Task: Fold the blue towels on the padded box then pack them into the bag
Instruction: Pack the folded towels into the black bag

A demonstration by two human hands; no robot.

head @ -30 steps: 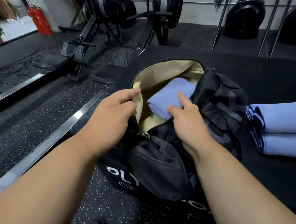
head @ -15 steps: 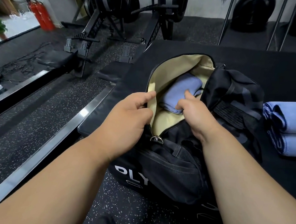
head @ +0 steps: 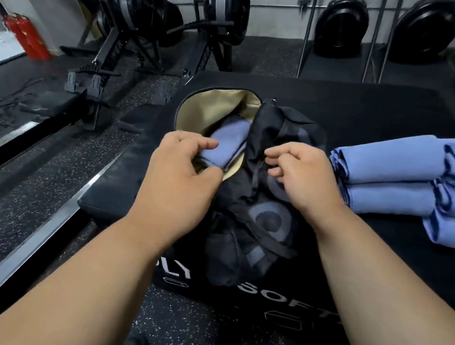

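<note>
From the head view, the left hand (head: 181, 163) pinches the near edge of the bag (head: 245, 203) mouth on the padded box (head: 374, 104), and the right hand (head: 295, 172) pinches the black flap. If either pinch slips, I reckon the mouth sags shut over the one towel (head: 227, 140) inside. More folded towels (head: 410, 182) wait stacked to the right.

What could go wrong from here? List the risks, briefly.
1. The bag sits at the near edge of the padded box; tugging its flap could pull it off.
2. The right hand pinches the black flap, which droops over the opening, so the next towel may snag.
3. The left hand touches the towel in the bag; pushing it could undo its fold.
</note>
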